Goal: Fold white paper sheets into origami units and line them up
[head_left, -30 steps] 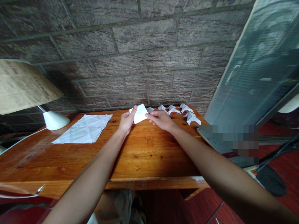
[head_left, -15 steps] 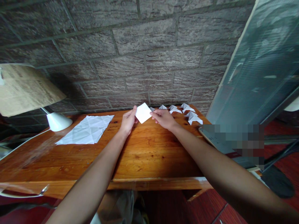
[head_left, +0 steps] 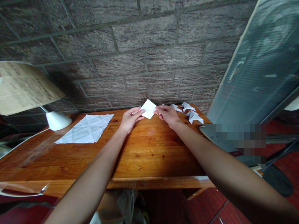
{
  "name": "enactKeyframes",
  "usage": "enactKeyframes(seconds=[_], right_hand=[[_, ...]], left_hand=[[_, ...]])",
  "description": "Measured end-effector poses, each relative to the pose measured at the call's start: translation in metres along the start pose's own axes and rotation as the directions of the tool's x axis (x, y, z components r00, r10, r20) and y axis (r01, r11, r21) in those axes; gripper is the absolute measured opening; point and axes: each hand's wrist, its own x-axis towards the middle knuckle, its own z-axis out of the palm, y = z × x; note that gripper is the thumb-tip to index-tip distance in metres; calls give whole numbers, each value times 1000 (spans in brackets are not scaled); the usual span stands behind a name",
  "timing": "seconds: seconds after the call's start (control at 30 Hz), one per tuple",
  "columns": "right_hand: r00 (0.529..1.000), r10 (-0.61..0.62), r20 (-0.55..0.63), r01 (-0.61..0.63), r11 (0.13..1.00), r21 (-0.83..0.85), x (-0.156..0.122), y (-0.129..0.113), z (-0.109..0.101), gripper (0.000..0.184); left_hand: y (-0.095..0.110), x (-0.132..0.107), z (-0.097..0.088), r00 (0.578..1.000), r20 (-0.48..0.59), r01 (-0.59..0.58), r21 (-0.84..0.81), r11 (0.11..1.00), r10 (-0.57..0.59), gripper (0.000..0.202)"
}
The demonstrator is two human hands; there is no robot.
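A small white folded paper [head_left: 149, 105], diamond-shaped with a crease line across its middle, is held up over the far part of the wooden table. My left hand [head_left: 131, 119] pinches its left corner between thumb and fingers. At the opposite corner, my right hand [head_left: 168, 115] grips it with the fingertips. Just beyond and to the right of my right hand stand several folded white paper pieces with pointed ends, such as this folded paper figure [head_left: 194, 116]; my hand partly hides some of them.
Creased white paper sheets [head_left: 87, 129] lie on the left of the wooden table [head_left: 149, 158]. A lamp with a white base [head_left: 57, 120] and paper shade [head_left: 28, 87] stands beyond them. A flat grey object [head_left: 217, 137], partly pixelated, rests at the right edge. Behind rises a stone-block wall [head_left: 130, 62].
Both hands have shifted slightly right with the folded paper. A crease line now shows across the paper, and my left thumb lies farther over its front.
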Motion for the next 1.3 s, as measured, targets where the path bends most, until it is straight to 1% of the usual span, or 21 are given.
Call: enactKeyframes(seconds=[0.13,0.2,0.23,0.3,0.33,0.37,0.47,0.53,0.6,0.67,0.73,0.8,0.97,1.07,1.17,1.2,1.27,1.3], right_hand=[[996,84,-4,-83,989,125,1,-2,-1,18],[994,108,-17,-103,981,166,2,-3,-1,22],[994,111,-22,-105,979,177,3,-3,-2,20],[993,109,-37,-101,979,177,3,-4,-2,11],[993,106,-42,-98,981,168,3,-4,-2,4],[994,102,-42,-94,984,153,2,-4,-2,3],[997,77,-1,-77,992,104,1,-2,-1,18],[997,68,33,-70,995,77,0,0,-1,21],[997,62,53,-65,997,50,0,1,-1,17],[996,53,73,-56,998,35,0,2,-1,12],[995,45,89,-48,998,37,0,2,-2,10],[995,40,93,-44,998,39,0,2,-3,11],[992,60,106,-60,998,-7,-1,2,-3,12],[994,38,103,-34,999,-40,0,3,-2,10],[997,-19,78,24,998,-55,0,3,0,7],[997,-32,71,36,998,-49,-1,3,1,7],[997,-24,73,24,1000,-9,-4,2,3,9],[997,-1,74,-1,1000,24,-6,1,5,11]], left_hand=[[0,-1,0,1000,29,-8,-18,1000,9,39],[0,-3,1,996,76,-38,-2,999,38,34],[0,-3,1,993,105,-53,8,999,52,31],[0,-3,1,988,145,-51,11,999,49,29],[0,-3,1,990,140,-30,2,1000,29,30],[0,-2,1,993,115,0,-11,1000,1,32],[-1,2,-2,998,1,55,-51,997,-55,38],[-2,4,-5,997,-47,64,-72,995,-68,39],[-2,5,-6,993,-50,107,-73,992,-110,37],[-3,4,-7,988,-20,155,-62,986,-156,37],[-2,3,-7,986,9,167,-54,985,-166,39],[-1,3,-7,989,12,146,-48,988,-146,40],[1,2,-6,997,-26,70,-8,998,-70,42],[-2,4,-4,997,-65,-26,34,999,28,43],[-5,6,1,979,-128,-147,117,982,162,41],[-6,6,2,971,-148,-171,126,977,189,41],[-5,5,4,969,-167,-169,78,983,180,44],[-5,5,5,975,-172,-141,21,990,142,48]])
